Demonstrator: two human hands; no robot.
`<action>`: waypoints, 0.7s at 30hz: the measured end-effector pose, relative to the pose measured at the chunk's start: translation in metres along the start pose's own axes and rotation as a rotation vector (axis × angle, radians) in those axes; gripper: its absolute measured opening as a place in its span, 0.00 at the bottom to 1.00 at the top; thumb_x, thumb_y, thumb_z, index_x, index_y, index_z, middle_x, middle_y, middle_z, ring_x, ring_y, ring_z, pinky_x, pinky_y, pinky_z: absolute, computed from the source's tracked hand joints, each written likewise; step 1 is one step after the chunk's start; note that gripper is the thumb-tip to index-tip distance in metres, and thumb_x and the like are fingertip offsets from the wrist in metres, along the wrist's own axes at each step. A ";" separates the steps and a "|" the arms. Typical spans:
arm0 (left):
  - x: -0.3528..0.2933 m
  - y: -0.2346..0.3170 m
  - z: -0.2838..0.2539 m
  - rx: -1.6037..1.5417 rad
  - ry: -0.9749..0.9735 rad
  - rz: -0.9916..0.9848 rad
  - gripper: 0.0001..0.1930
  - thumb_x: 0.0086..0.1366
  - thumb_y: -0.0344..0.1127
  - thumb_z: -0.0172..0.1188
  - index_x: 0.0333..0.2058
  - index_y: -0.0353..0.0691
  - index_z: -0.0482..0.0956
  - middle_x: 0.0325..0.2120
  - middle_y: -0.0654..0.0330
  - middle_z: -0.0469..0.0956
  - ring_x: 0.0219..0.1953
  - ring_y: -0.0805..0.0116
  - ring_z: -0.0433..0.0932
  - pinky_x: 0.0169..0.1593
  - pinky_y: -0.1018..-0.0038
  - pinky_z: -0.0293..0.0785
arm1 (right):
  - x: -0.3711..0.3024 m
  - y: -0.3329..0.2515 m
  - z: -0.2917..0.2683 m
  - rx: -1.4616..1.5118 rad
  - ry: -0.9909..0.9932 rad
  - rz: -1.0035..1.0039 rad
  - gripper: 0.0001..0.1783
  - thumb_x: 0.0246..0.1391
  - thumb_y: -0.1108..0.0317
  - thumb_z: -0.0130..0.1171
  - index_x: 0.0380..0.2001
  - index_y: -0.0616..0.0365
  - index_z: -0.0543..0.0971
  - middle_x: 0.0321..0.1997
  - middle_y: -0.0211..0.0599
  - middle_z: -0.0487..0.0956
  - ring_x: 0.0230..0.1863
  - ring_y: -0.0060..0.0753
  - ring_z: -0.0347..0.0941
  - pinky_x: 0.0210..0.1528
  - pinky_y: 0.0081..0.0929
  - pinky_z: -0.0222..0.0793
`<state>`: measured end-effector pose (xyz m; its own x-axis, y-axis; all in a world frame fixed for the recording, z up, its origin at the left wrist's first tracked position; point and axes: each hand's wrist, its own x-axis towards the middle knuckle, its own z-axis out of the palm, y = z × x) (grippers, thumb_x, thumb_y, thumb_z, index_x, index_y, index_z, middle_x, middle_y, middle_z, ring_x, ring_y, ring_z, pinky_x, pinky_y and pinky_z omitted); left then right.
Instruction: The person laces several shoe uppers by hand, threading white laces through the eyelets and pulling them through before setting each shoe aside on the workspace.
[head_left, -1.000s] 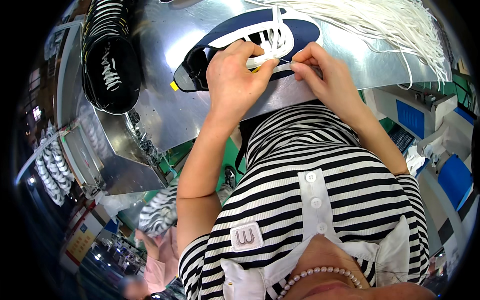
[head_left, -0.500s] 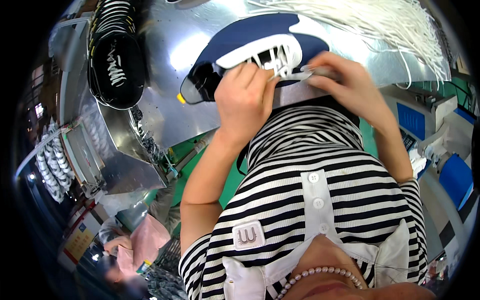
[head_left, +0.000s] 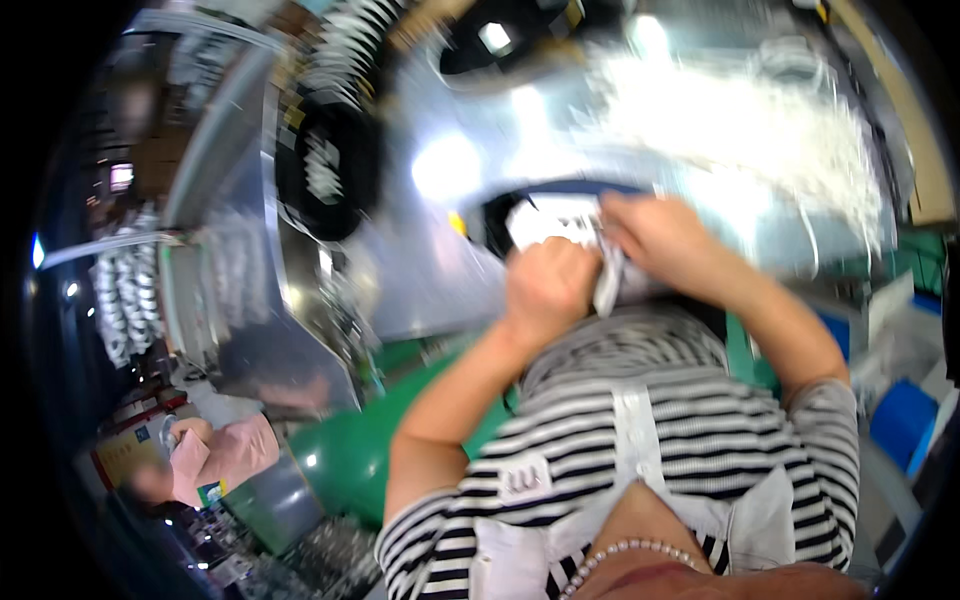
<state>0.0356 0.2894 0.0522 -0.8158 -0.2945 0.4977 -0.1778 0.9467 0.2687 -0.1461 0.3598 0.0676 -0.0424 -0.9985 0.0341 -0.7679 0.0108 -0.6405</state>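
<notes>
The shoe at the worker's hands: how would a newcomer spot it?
Start at the shiny metal table; by its near edge, the left hand and right hand are at one shoe. Its upper shows white and navy, with a yellow tab leftmost, unlike the mostly black shoe farther left.

Tabletop: we see a grey metal table [head_left: 425, 285] filling the upper middle of the frame, its surface blurred.
Glare: white patches of light [head_left: 447, 168] shine off the metal at upper centre.
Floor: we look down on glossy green flooring [head_left: 345, 440] at lower centre-left.
Rail: a pale bar [head_left: 110, 246] crosses the left side of the frame.
Bright pane: a small pinkish rectangle [head_left: 121, 177] glows at upper left; we cannot tell window from lamp.
Dark corner: small lights dot the gloom at lower left.
Blue panel: we find a rounded blue piece [head_left: 903, 428] at lower right.
</notes>
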 end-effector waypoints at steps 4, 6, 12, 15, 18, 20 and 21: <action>0.009 0.009 -0.010 -0.074 -0.018 -0.037 0.05 0.50 0.28 0.64 0.25 0.43 0.76 0.21 0.59 0.70 0.25 0.60 0.72 0.28 0.65 0.69 | -0.006 0.010 0.000 0.301 0.035 0.061 0.11 0.50 0.66 0.65 0.37 0.57 0.80 0.27 0.48 0.79 0.26 0.44 0.76 0.31 0.35 0.70; 0.017 0.007 0.001 -0.131 -0.049 -0.012 0.05 0.51 0.29 0.65 0.26 0.41 0.76 0.23 0.59 0.71 0.27 0.59 0.72 0.30 0.66 0.69 | -0.012 0.021 0.003 0.377 0.110 0.150 0.11 0.46 0.66 0.66 0.36 0.52 0.82 0.26 0.45 0.80 0.28 0.48 0.78 0.30 0.37 0.72; 0.009 0.010 -0.003 -0.187 -0.087 -0.064 0.06 0.53 0.30 0.66 0.29 0.39 0.78 0.23 0.58 0.72 0.28 0.58 0.73 0.29 0.65 0.70 | 0.008 0.013 -0.119 0.847 0.928 -0.048 0.08 0.61 0.75 0.55 0.41 0.61 0.80 0.37 0.30 0.81 0.38 0.22 0.76 0.44 0.20 0.70; 0.004 0.006 -0.002 -0.147 -0.080 -0.083 0.04 0.53 0.32 0.65 0.26 0.42 0.77 0.22 0.57 0.72 0.28 0.55 0.75 0.31 0.61 0.70 | -0.001 0.031 -0.178 0.748 1.156 -0.203 0.10 0.57 0.74 0.61 0.42 0.61 0.80 0.38 0.32 0.81 0.37 0.21 0.76 0.43 0.18 0.71; 0.013 0.000 0.000 -0.164 -0.162 -0.014 0.06 0.54 0.30 0.64 0.31 0.40 0.79 0.26 0.55 0.76 0.30 0.54 0.75 0.34 0.61 0.71 | -0.004 0.019 -0.113 0.645 0.727 -0.031 0.08 0.54 0.75 0.63 0.39 0.60 0.81 0.37 0.31 0.81 0.41 0.23 0.78 0.47 0.21 0.72; 0.021 -0.004 0.005 -0.225 -0.125 -0.067 0.21 0.55 0.31 0.64 0.48 0.38 0.75 0.28 0.52 0.76 0.31 0.52 0.75 0.35 0.61 0.72 | -0.009 0.024 -0.052 0.719 0.462 0.121 0.09 0.53 0.75 0.64 0.38 0.63 0.80 0.35 0.30 0.81 0.39 0.21 0.77 0.46 0.18 0.72; 0.023 -0.005 0.004 -0.279 -0.135 -0.131 0.23 0.57 0.33 0.65 0.51 0.38 0.72 0.30 0.52 0.78 0.32 0.50 0.77 0.36 0.60 0.73 | -0.014 0.027 -0.036 0.882 0.369 0.184 0.08 0.54 0.75 0.63 0.38 0.63 0.80 0.37 0.29 0.80 0.41 0.19 0.76 0.48 0.18 0.71</action>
<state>0.0157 0.2786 0.0591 -0.8648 -0.3737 0.3353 -0.1438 0.8242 0.5478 -0.1886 0.3755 0.0774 -0.4265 -0.9043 0.0180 0.0191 -0.0289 -0.9994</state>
